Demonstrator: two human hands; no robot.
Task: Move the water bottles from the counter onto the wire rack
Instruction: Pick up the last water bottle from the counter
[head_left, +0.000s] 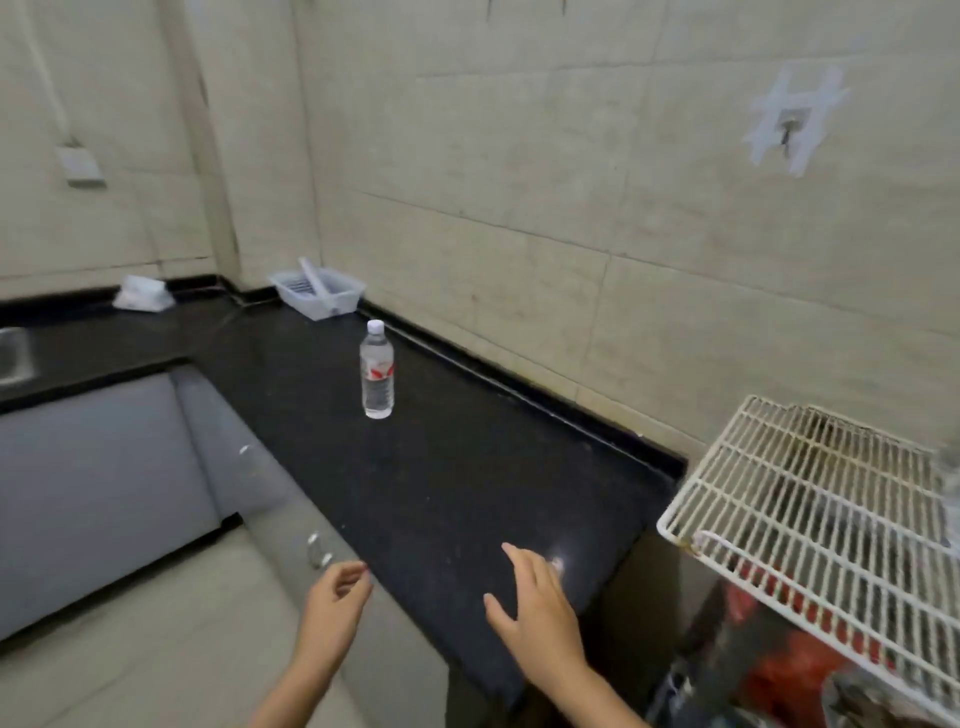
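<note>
One water bottle (377, 370) stands upright on the black counter (467, 467), cap on, a red-and-white label round its middle, near the raised back edge and well apart from both hands. The white wire rack (810, 519) sits off the counter's right end, cut off by the frame's right and lower edges; a clear, blurred shape at its far right side cannot be identified, and the red and dark things beneath its wires are too smeared to name. The right hand (535, 608) reaches palm-down over the counter's near end, fingers straight and spread, holding nothing (whether it touches the surface is unclear). The left hand (335, 597) hangs just beside the counter's front edge, fingers loosely curled, empty. A white basket (319, 293) sits in the far corner; a sink (13, 353) is cropped at the left.
</note>
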